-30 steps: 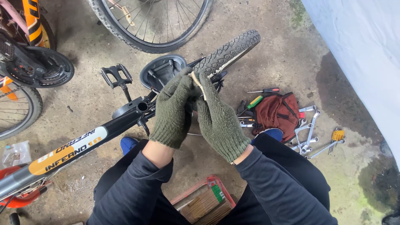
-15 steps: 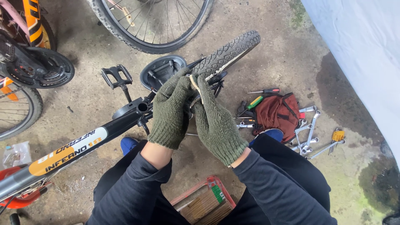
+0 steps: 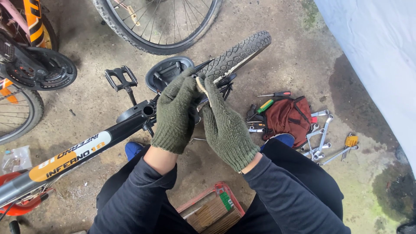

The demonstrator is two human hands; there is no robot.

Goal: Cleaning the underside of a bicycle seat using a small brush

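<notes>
Tyre (image 3: 237, 54) edge stays pinched by both gloved hands, left hand (image 3: 175, 110) and right hand (image 3: 225, 125), barely shifted.

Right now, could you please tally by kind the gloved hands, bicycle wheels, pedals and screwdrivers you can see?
Green knitted gloved hands: 2, left and right, both at the knobbly black tyre
Spoked bicycle wheels: 3, including that tyre
Black platform pedal: 1
Screwdrivers: 2, red-handled, green-handled
Total: 8

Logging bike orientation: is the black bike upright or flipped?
Flipped: the black bike has its saddle on the floor and its knobby tyre raised at both gloved hands.
</notes>
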